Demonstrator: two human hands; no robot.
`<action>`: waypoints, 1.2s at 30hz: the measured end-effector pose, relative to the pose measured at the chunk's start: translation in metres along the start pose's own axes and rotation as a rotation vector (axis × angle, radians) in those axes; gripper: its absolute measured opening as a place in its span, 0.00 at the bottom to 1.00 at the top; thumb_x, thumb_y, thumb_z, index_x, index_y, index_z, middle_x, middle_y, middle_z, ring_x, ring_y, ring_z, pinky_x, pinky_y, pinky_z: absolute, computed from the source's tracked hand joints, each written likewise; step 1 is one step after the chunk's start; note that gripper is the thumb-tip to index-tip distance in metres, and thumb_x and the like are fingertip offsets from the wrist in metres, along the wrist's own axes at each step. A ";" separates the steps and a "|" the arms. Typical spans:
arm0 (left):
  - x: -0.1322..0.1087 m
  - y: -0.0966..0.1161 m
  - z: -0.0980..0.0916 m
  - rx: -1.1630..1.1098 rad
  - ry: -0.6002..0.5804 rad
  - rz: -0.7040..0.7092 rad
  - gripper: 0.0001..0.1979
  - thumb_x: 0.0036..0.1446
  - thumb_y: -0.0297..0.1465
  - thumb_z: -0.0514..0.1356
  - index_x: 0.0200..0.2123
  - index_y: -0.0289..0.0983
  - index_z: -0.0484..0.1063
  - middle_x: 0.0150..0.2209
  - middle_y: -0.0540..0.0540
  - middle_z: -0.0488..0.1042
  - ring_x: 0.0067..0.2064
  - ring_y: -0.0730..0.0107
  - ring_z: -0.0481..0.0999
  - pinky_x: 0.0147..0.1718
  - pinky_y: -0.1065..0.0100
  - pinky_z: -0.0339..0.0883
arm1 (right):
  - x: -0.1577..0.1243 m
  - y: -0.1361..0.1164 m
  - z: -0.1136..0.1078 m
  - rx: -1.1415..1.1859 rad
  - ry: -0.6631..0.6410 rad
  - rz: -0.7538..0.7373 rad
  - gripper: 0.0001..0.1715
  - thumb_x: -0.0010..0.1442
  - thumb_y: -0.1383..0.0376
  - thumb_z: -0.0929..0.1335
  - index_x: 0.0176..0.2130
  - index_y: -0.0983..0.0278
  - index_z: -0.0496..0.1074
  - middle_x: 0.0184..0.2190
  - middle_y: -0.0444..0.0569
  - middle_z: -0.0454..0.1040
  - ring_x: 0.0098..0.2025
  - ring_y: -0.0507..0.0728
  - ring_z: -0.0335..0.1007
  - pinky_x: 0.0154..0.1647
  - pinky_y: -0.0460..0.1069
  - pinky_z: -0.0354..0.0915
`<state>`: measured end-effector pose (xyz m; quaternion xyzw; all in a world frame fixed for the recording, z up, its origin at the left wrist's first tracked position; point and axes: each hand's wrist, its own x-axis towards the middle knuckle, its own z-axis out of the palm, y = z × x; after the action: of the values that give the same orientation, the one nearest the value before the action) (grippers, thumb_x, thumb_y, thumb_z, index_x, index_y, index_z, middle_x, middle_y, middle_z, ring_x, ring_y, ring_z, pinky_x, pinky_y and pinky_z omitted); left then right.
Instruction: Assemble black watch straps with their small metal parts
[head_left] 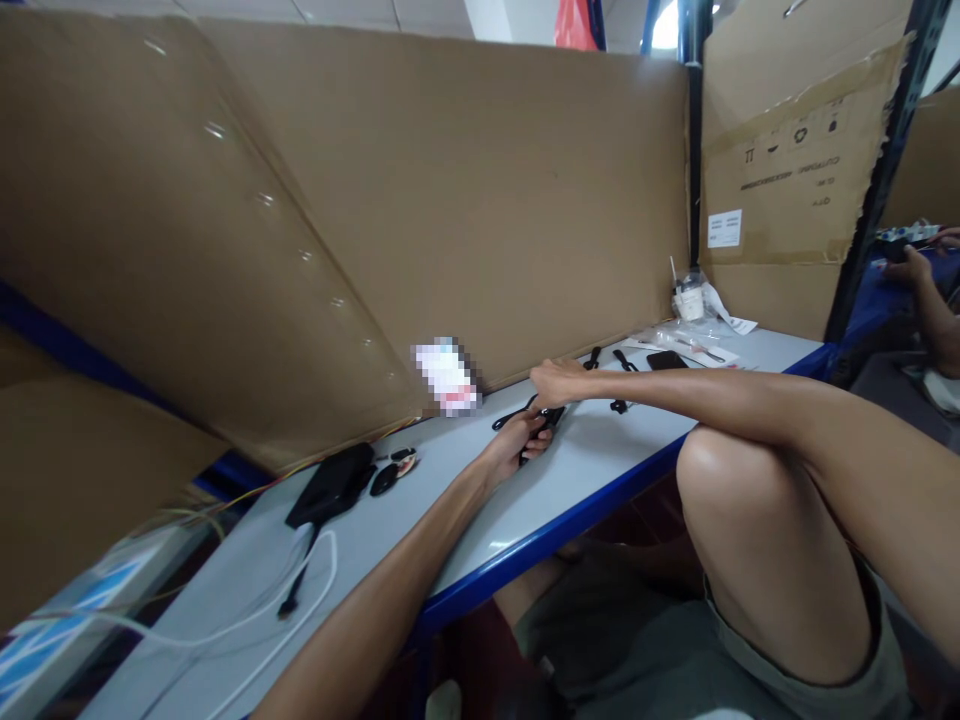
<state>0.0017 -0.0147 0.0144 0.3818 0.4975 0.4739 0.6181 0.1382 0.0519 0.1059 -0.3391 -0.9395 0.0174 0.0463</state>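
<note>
My left hand point(515, 445) is closed around a slim black item point(553, 420) above the table; its exact kind cannot be made out. My right hand point(559, 383) is just behind and above it, wrist bent, with fingers drawn together and pointing down at the same item. What its fingertips pinch is hidden. A thin black loop point(511, 418) sticks out to the left of the two hands. Beyond my right wrist lie small black pieces point(622, 360) and a dark flat rectangular object point(666, 360).
On the table point(465, 520) at left are a black pouch-like case point(334, 485), dark rounded pieces point(385, 478) and a white cable point(330, 560). A blurred-out phone-like object point(448, 377) leans on the cardboard wall point(480, 200). Plastic bags and a small bottle point(690, 300) stand far right. Another person's arm point(930, 300) shows beyond.
</note>
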 end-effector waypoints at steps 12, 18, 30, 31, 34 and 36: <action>0.004 0.003 -0.008 -0.074 -0.021 -0.077 0.15 0.57 0.20 0.60 0.36 0.41 0.55 0.23 0.58 0.57 0.16 0.83 0.53 0.15 0.79 0.30 | -0.008 -0.005 -0.003 -0.251 -0.042 -0.289 0.20 0.66 0.71 0.67 0.54 0.75 0.80 0.49 0.70 0.81 0.54 0.68 0.79 0.49 0.54 0.71; 0.006 0.003 -0.009 -0.089 -0.026 -0.086 0.15 0.57 0.19 0.59 0.35 0.41 0.55 0.23 0.58 0.56 0.15 0.83 0.52 0.14 0.80 0.30 | -0.007 0.005 0.004 -0.312 -0.011 -0.430 0.18 0.68 0.70 0.65 0.51 0.71 0.81 0.47 0.66 0.82 0.50 0.65 0.80 0.46 0.53 0.68; 0.006 0.003 -0.012 -0.118 -0.058 -0.091 0.15 0.58 0.20 0.60 0.37 0.41 0.55 0.24 0.58 0.56 0.16 0.83 0.52 0.14 0.80 0.31 | -0.003 0.010 0.010 -0.256 -0.004 -0.362 0.19 0.66 0.72 0.65 0.52 0.76 0.80 0.46 0.69 0.81 0.45 0.63 0.80 0.41 0.51 0.65; 0.006 0.004 -0.010 -0.111 -0.044 -0.094 0.15 0.58 0.20 0.59 0.37 0.41 0.56 0.24 0.58 0.56 0.15 0.83 0.52 0.14 0.80 0.31 | -0.003 0.011 0.010 -0.270 -0.002 -0.373 0.19 0.67 0.72 0.65 0.52 0.76 0.80 0.46 0.69 0.81 0.44 0.63 0.80 0.40 0.51 0.65; 0.004 0.005 -0.008 -0.098 -0.003 -0.106 0.13 0.59 0.19 0.58 0.36 0.41 0.56 0.24 0.58 0.55 0.15 0.83 0.52 0.14 0.80 0.32 | -0.003 0.011 0.010 -0.329 0.020 -0.433 0.19 0.69 0.72 0.63 0.50 0.74 0.81 0.46 0.67 0.81 0.44 0.62 0.79 0.41 0.51 0.65; 0.004 0.006 -0.007 -0.105 -0.002 -0.107 0.14 0.58 0.19 0.58 0.35 0.40 0.56 0.24 0.58 0.56 0.15 0.84 0.52 0.13 0.80 0.32 | -0.004 0.008 0.010 -0.376 0.032 -0.491 0.19 0.71 0.71 0.62 0.49 0.72 0.81 0.47 0.65 0.82 0.46 0.61 0.78 0.42 0.51 0.66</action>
<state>-0.0059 -0.0092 0.0171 0.3218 0.4912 0.4653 0.6623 0.1450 0.0557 0.0948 -0.1048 -0.9792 -0.1738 0.0004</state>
